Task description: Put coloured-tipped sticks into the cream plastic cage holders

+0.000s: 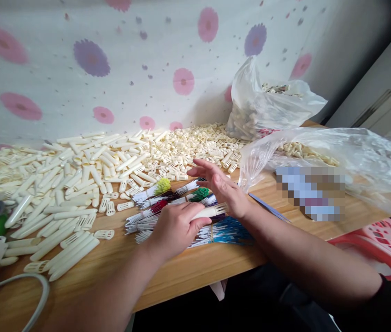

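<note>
My left hand (178, 226) is closed around a cream plastic tube (210, 212), which points to the right and has a slotted end. Beside that slotted end is my right hand (225, 189), its fingers apart and raised, with nothing visible in them. Under and around both hands lie bundles of thin white sticks with coloured tips: a yellow-tipped bundle (154, 190) at the back, a dark red one (149, 213) at the left, a green one (197, 195) behind the tube and a blue one (230, 231) in front.
Cream tubes (78, 170) and slotted caps (202, 147) are heaped along the back and left. Plastic bags (261, 108) with parts stand at the back right. Blue tweezers (268, 207) lie right of my hands. A white cable (43, 295) curves at the front left.
</note>
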`<action>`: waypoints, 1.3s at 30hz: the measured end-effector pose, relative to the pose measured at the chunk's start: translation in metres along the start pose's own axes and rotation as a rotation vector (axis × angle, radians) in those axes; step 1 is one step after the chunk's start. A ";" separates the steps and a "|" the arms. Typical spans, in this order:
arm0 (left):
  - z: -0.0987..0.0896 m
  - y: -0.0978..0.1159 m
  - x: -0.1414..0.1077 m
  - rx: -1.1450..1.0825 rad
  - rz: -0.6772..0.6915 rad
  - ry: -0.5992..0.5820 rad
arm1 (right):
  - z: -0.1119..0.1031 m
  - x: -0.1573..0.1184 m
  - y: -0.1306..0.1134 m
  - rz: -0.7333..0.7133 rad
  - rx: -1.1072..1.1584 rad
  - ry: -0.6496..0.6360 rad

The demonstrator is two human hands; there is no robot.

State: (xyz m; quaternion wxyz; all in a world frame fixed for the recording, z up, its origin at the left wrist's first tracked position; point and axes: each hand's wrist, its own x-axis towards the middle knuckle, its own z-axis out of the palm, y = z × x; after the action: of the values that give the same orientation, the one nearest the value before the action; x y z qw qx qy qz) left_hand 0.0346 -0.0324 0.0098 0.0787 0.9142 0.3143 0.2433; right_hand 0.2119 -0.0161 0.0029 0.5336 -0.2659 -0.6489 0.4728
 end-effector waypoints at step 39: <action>-0.007 -0.016 0.006 -0.383 -0.476 -0.054 | -0.012 0.006 -0.028 -0.455 -0.963 -0.031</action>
State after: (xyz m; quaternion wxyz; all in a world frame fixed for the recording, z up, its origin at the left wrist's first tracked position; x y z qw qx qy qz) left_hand 0.0268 -0.0165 0.0131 0.3125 0.7898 0.4657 0.2484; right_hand 0.2265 -0.0188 0.0306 0.4306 -0.3265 -0.8414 -0.0026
